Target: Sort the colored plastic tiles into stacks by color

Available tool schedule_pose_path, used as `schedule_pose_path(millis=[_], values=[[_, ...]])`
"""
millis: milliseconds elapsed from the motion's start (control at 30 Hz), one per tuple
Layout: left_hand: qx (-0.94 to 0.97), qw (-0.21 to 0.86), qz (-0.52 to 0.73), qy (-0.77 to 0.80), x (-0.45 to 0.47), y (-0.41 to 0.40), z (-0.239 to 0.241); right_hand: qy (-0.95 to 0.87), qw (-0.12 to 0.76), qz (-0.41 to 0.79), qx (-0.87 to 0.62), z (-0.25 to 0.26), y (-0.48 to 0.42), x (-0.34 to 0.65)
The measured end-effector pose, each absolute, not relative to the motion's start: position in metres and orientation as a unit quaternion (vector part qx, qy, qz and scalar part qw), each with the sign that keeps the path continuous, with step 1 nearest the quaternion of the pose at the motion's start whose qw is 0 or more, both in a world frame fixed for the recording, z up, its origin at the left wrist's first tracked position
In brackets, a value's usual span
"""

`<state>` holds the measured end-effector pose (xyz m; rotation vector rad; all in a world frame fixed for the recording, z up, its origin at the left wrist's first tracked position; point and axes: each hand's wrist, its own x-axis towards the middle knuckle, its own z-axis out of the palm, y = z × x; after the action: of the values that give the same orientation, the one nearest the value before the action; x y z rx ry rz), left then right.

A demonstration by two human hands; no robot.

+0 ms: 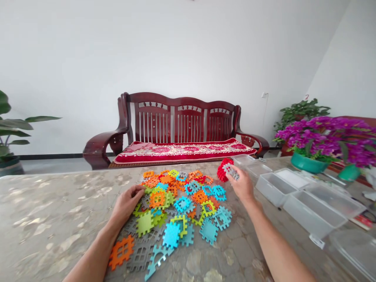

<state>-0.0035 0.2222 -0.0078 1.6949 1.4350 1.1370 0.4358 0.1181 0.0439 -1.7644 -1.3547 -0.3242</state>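
A pile of flat plastic interlocking tiles (pixel 179 203) in orange, blue, green, yellow and grey covers the middle of the stone-patterned table (pixel 53 211). My left hand (pixel 127 203) rests on the left side of the pile, its fingers curled over the tiles. My right hand (pixel 241 185) is raised at the pile's far right and pinches a grey tile (pixel 231 171). Just behind that tile sits a stack of red tiles (pixel 222 169).
Several clear plastic bins (pixel 311 203) stand in a row along the table's right side. Purple flowers in a green pot (pixel 320 143) stand behind them. A dark wooden bench (pixel 176 129) with a red cushion is beyond the table, with a potted plant (pixel 8 133) at far left.
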Motion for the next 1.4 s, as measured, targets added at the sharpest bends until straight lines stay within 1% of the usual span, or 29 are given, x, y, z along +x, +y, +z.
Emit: schedule_pose_path(millis=[100, 200, 333, 467, 567, 733, 800, 833, 900, 967, 1033, 1133, 1233, 1400], values=[[0.642, 0.312, 0.428, 0.554, -0.002, 0.220, -0.004, -0.492, 0.410, -0.134, -0.756, 0.052, 0.113, 0.470], [0.641, 0.313, 0.422, 0.559, -0.002, 0.220, -0.002, -0.482, 0.379, -0.122, -0.781, 0.053, 0.109, 0.493], [0.634, 0.321, 0.420, 0.564, -0.002, 0.220, -0.002, -0.482, 0.349, -0.123, -0.794, 0.050, 0.109, 0.505], [0.641, 0.307, 0.411, 0.571, -0.003, 0.221, -0.002, -0.481, 0.345, -0.117, -0.797, 0.046, 0.112, 0.508], [0.646, 0.303, 0.411, 0.568, -0.003, 0.222, -0.004, -0.471, 0.382, -0.107, -0.788, 0.047, 0.112, 0.507], [0.642, 0.311, 0.414, 0.566, -0.003, 0.223, -0.006, -0.470, 0.503, -0.136, -0.712, 0.057, 0.113, 0.486], [0.644, 0.308, 0.412, 0.567, -0.003, 0.222, -0.006, -0.514, 0.520, -0.099, -0.674, 0.056, 0.117, 0.464], [0.645, 0.306, 0.412, 0.567, -0.003, 0.222, -0.006, -0.542, 0.515, -0.070, -0.661, 0.054, 0.121, 0.451], [0.644, 0.307, 0.416, 0.564, -0.003, 0.222, -0.005, -0.592, 0.473, -0.011, -0.653, 0.047, 0.129, 0.421], [0.643, 0.311, 0.421, 0.559, -0.003, 0.222, -0.006, -0.639, 0.405, 0.028, -0.653, 0.040, 0.140, 0.390], [0.643, 0.312, 0.426, 0.555, -0.003, 0.223, -0.007, -0.678, 0.340, 0.040, -0.650, 0.035, 0.153, 0.364], [0.642, 0.312, 0.427, 0.555, -0.003, 0.224, -0.009, -0.710, 0.273, 0.037, -0.648, 0.031, 0.177, 0.335], [0.643, 0.314, 0.427, 0.553, -0.002, 0.224, -0.010, -0.735, 0.226, 0.032, -0.639, 0.031, 0.202, 0.316], [0.642, 0.307, 0.429, 0.557, -0.002, 0.223, -0.011, -0.758, 0.186, 0.034, -0.624, 0.037, 0.231, 0.291]])
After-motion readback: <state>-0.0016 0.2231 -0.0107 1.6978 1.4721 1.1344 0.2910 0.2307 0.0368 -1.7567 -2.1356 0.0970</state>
